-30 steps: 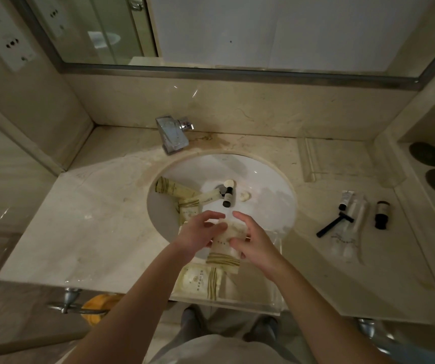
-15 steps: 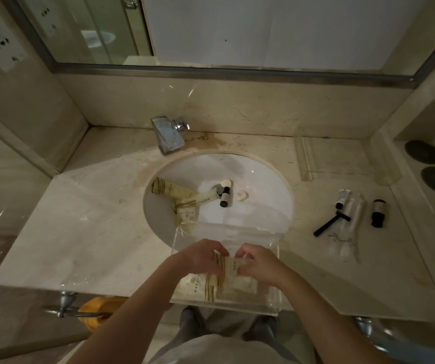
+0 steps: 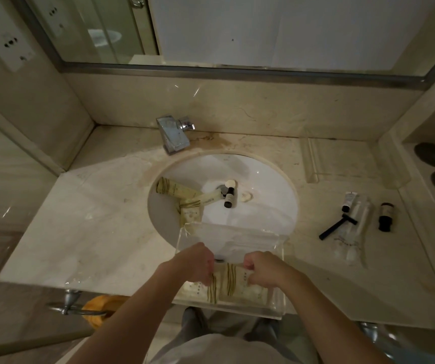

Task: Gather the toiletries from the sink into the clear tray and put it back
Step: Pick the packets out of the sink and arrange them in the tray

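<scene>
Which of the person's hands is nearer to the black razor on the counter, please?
Right. The right hand is in the clear tray, toward the black razor; the left hand is farther away.

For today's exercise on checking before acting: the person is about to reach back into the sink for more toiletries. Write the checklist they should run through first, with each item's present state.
1. Packets lie inside the clear tray: ok.
2. Tray rests steady on the counter: not ok; its near edge overhangs the front.
3. Left hand free to reach: not ok; it is on the packets.
4. Right hand free: not ok; its fingers are closed on a packet.
5. Sink cleared: not ok; a tube, a small packet and a dark bottle remain.
6. Room left in the tray: ok; its far half looks empty.
</scene>
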